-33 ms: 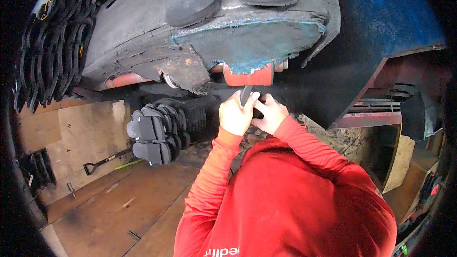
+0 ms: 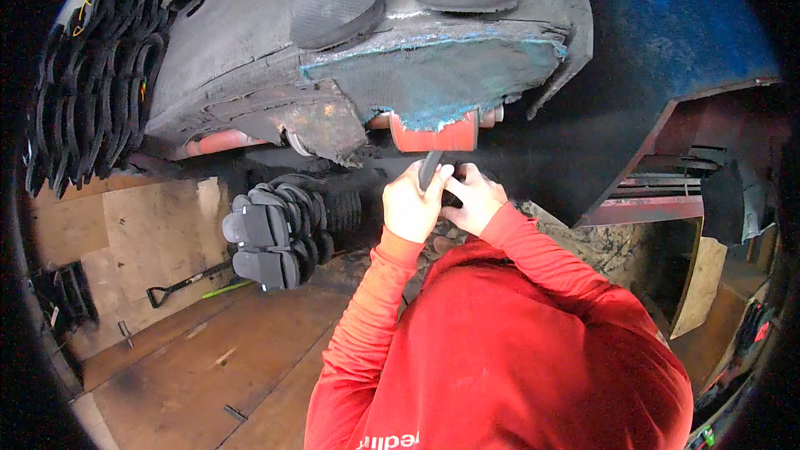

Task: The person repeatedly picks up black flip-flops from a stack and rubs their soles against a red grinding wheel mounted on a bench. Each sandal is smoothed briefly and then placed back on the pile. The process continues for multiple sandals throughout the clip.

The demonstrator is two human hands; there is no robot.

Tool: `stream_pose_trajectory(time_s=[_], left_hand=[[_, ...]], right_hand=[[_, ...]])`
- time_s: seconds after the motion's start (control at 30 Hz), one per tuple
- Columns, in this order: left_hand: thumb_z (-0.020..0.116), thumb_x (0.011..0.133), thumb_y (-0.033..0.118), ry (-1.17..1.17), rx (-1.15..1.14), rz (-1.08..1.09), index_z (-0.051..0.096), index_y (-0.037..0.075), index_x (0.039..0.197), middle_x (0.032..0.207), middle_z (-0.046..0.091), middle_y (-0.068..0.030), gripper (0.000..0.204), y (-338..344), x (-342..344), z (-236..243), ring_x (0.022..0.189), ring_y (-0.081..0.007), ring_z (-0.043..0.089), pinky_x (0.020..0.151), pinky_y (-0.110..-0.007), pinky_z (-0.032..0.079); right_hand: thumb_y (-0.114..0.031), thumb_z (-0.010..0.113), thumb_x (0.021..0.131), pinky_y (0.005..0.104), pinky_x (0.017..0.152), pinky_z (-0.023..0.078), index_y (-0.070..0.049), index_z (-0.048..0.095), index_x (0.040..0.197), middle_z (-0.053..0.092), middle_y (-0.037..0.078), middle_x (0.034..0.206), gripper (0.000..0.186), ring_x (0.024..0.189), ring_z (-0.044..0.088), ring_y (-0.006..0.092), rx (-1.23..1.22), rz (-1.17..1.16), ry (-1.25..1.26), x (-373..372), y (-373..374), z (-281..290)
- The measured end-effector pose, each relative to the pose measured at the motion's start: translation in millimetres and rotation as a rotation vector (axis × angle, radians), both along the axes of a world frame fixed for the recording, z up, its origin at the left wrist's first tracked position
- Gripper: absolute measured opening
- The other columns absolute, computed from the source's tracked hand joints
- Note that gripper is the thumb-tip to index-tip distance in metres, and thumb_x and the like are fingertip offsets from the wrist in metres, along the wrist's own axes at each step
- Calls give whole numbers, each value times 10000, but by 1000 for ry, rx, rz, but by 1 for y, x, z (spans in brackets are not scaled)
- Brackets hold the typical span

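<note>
My left hand (image 2: 411,198) and my right hand (image 2: 473,198) are closed around a dark grey, sole-like piece (image 2: 430,168), seen edge-on in the middle of the head view. Its upper end meets the lower edge of a red sanding roller (image 2: 433,139); whether they touch I cannot tell. The roller sits under a worn grey housing (image 2: 467,75) edged with frayed blue-green material. On top of that housing lie two dark textured sandal soles (image 2: 333,0). The far end of the held piece is partly hidden by my fingers.
Dark soles (image 2: 96,100) are stacked at the upper left. Bundled grey sandals (image 2: 262,229) hang below the machine. A blue metal panel (image 2: 683,17) with a red-edged opening is at right. A shovel (image 2: 171,292) lies by plywood boards (image 2: 158,225) at left, above brown flooring (image 2: 192,375).
</note>
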State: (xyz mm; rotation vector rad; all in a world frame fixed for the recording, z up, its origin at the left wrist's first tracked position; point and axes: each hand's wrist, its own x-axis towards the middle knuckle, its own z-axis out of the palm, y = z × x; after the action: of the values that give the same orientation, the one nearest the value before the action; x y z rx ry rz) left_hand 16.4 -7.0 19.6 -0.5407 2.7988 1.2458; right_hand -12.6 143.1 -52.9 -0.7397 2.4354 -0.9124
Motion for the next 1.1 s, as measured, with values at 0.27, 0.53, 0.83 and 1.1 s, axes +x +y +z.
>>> stream_pose_trajectory(time_s=[0.27,0.53,0.83,1.1], left_hand=[[735,912,185,274,296,105,657,-14,1234,1003,748,-140,387,9,17,-11,909,-148,711,811,-298,551],[716,924,89,266,196,57,616,-25,1310,1247,686,-123,415,-29,56,-31,1108,-154,641,985,-301,489],[688,923,74,246,-11,20,631,-29,1187,1074,690,-118,289,-25,48,15,921,-185,675,787,-343,605],[687,944,209,-79,64,7,643,-41,1181,946,716,-165,347,-1,-1,25,711,-203,721,527,-318,579]], right_hand=[[-286,654,898,664,1076,348,-430,567,1335,463,269,1407,468,1290,498,487,89,-63,435,6,-3,-17],[-92,628,919,645,1083,328,-142,604,1317,534,220,1347,402,1314,508,355,-453,-111,-275,35,32,-22],[-135,689,931,606,863,576,-253,329,1443,577,132,1276,637,1122,637,354,-1367,-684,-1350,-19,-35,-75],[-239,721,919,697,836,548,-251,326,1435,573,143,1335,649,1173,619,391,-1053,-625,-1453,-51,8,-58]])
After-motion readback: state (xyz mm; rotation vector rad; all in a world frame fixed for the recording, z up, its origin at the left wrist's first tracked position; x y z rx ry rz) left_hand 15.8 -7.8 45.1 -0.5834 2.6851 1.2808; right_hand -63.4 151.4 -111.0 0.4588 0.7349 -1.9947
